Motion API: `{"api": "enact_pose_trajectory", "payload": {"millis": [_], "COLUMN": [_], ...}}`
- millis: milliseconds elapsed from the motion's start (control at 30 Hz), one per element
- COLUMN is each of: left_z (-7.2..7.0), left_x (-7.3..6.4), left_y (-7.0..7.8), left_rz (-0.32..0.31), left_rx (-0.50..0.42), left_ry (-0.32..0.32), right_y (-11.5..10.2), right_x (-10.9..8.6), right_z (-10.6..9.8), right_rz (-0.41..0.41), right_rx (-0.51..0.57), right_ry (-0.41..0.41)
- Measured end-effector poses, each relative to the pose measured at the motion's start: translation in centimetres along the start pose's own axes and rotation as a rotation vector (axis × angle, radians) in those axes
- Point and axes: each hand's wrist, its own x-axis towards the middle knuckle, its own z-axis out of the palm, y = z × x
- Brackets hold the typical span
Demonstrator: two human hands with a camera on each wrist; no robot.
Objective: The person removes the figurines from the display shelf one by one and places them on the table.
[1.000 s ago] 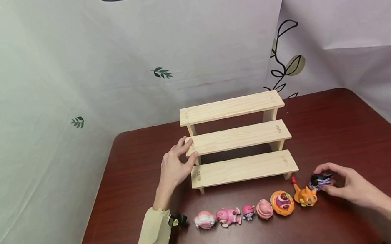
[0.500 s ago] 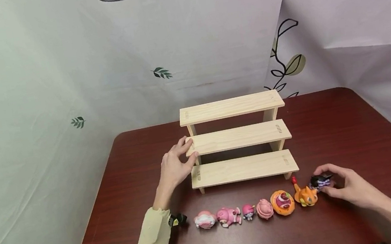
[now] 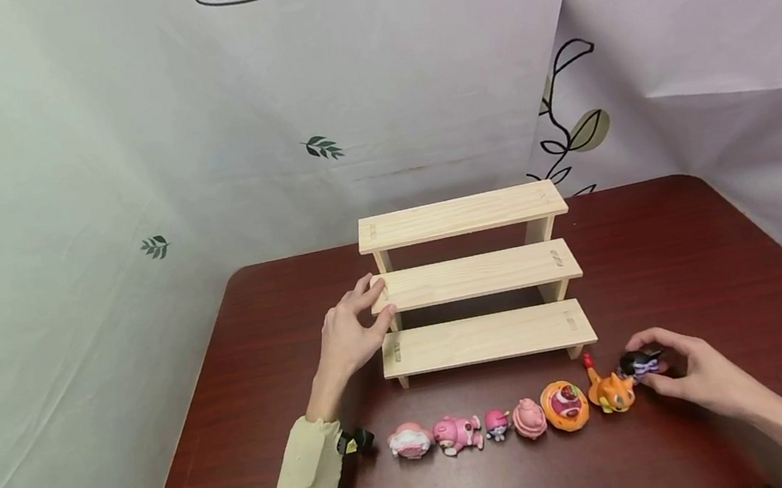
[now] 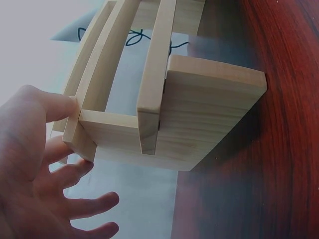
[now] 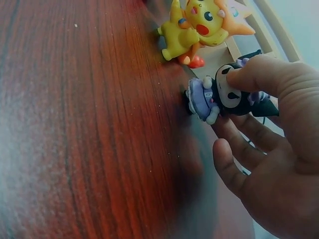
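A three-tier wooden step shelf (image 3: 475,275) stands on the table. My left hand (image 3: 350,334) grips the left end of its middle board between thumb and fingers; in the left wrist view, the thumb and index finger lie on opposite sides of the board (image 4: 79,139), other fingers spread. Front right of the shelf, my right hand (image 3: 706,370) pinches a small black-and-purple figurine (image 3: 636,363) with a white face. In the right wrist view this figurine (image 5: 202,102) has its head between my thumb and fingers. Beside it is an orange-hooded yellow figurine (image 3: 613,394).
Left of the orange figurine, a row of small toys runs along the front: an orange fruit tart (image 3: 565,405), a pink swirl (image 3: 528,418), a tiny pink figure (image 3: 497,423), a lying pink figure (image 3: 457,433) and a pink-white one (image 3: 410,440). Cloth walls (image 3: 410,64) surround the dark-red table (image 3: 705,264).
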Motion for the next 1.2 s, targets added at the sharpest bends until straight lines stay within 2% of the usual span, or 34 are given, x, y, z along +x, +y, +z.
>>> {"api": "enact_pose_trajectory", "payload": {"millis": [200, 467, 733, 933, 1067, 1200], "left_z": [-0.1, -0.2, -0.1, 0.1, 0.0, -0.2], "left_x": [-0.1, 0.0, 0.0, 0.0, 0.1, 0.0], "left_y": [0.1, 0.0, -0.2, -0.1, -0.1, -0.2], "left_rz": [0.0, -0.011, 0.008, -0.004, -0.002, 0.026], "left_rx": [-0.002, -0.001, 0.008, 0.007, 0.015, 0.032], "left_ry": [-0.005, -0.01, 0.0, -0.01, -0.01, 0.011], "right_y": [-0.2, -0.4, -0.3, -0.5, -1.0, -1.6], "right_x": [0.0, 0.2, 0.3, -0.3, -0.7, -0.7], "right_z": [0.0, -0.1, -0.1, -0.6, -1.3, -1.6], "right_rz": [0.002, 0.024, 0.028, -0.001, 0.011, 0.032], "right_rx": [0.01, -0.035, -0.049, -0.042, -0.032, -0.053], "right_ry": [-0.019, -0.02, -0.017, 0.001, 0.037, 0.085]}}
